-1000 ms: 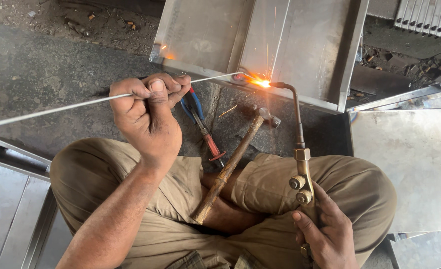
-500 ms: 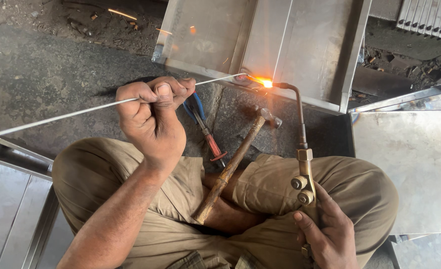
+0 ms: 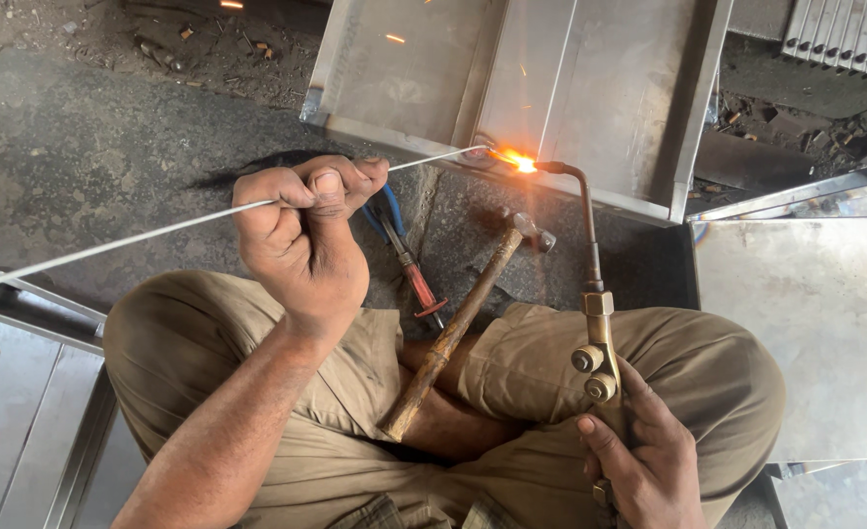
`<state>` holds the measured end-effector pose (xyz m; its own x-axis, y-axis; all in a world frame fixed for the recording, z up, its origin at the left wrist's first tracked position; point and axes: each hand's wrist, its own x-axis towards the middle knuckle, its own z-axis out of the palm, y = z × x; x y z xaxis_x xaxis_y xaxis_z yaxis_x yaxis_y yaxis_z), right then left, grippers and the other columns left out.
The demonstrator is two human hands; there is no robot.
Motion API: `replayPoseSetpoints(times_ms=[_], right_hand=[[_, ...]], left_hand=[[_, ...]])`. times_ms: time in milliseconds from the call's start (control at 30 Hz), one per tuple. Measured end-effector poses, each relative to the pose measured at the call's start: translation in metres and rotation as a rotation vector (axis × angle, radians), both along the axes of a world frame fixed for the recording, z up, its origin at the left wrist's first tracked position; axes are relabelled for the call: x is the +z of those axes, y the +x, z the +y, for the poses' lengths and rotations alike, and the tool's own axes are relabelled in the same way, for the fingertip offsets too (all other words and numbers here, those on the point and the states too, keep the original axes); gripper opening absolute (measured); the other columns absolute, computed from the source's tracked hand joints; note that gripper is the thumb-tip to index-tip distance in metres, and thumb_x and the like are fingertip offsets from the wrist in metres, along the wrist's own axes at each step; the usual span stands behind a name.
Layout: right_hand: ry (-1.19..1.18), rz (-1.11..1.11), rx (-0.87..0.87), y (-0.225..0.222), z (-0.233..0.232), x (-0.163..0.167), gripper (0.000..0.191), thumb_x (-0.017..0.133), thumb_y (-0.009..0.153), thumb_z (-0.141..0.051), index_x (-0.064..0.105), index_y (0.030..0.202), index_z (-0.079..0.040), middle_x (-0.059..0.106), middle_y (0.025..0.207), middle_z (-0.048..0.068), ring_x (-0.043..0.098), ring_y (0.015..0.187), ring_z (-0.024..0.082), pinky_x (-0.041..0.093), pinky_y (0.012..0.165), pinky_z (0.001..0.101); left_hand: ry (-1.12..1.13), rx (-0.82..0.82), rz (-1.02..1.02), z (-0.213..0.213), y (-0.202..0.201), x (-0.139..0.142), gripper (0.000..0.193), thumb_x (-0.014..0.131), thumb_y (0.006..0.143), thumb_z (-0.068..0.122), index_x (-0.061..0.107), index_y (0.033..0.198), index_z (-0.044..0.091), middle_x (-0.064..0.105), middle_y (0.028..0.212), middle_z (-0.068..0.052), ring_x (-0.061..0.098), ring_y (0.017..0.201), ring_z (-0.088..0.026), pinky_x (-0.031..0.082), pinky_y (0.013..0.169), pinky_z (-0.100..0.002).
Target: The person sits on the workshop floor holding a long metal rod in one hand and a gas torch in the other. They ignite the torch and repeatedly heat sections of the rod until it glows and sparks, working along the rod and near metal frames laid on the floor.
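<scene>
The flame [image 3: 518, 160] glows brighter now (sparks scatter over the steel tray [image 3: 424, 69]); both hands barely shifted.

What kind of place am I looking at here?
Likely a small metal fabrication workshop, with work done on the floor. A lit gas torch and filler rod meet at a sheet-metal tray, and a hammer lies on the ground.
</scene>
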<state>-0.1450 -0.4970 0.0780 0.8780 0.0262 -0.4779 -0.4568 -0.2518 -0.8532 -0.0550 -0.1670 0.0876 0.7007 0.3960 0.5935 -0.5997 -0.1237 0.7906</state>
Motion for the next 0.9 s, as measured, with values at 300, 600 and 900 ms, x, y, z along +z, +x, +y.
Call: replayPoseSetpoints(times_ms=[300,600,900], right_hand=[[-0.032,-0.018,0.019,0.0003,0.0006,0.0001,0.073,0.071,0.082,0.002,0.050,0.151,-0.005,0.070,0.081,0.010,0.061,0.055,0.012,0.052,0.046,0.0283],[-0.009,-0.023,0.013,0.0006,0.0014,0.0007,0.073,0.071,0.082,0.002,0.048,0.152,-0.004,0.073,0.083,0.011,0.061,0.054,0.013,0.051,0.046,0.0280],[-0.018,0.019,0.009,0.0030,0.0051,0.0082,0.073,0.071,0.082,0.001,0.050,0.152,-0.008,0.072,0.083,0.009,0.060,0.054,0.011,0.050,0.046,0.0270]], left_hand=[[-0.006,-0.001,-0.002,-0.0019,0.0000,-0.0012,0.017,0.049,0.119,0.001,0.033,0.118,0.006,0.064,0.108,-0.018,0.072,0.104,-0.022,0.066,0.095,-0.043],[0.035,-0.005,-0.003,0.0003,0.0000,0.0000,0.016,0.048,0.119,0.000,0.033,0.118,0.006,0.064,0.108,-0.017,0.072,0.104,-0.020,0.065,0.095,-0.042],[0.045,-0.002,-0.004,0.0005,-0.0004,-0.0024,0.017,0.049,0.119,-0.001,0.033,0.118,0.006,0.064,0.108,-0.017,0.072,0.104,-0.021,0.066,0.096,-0.042]])
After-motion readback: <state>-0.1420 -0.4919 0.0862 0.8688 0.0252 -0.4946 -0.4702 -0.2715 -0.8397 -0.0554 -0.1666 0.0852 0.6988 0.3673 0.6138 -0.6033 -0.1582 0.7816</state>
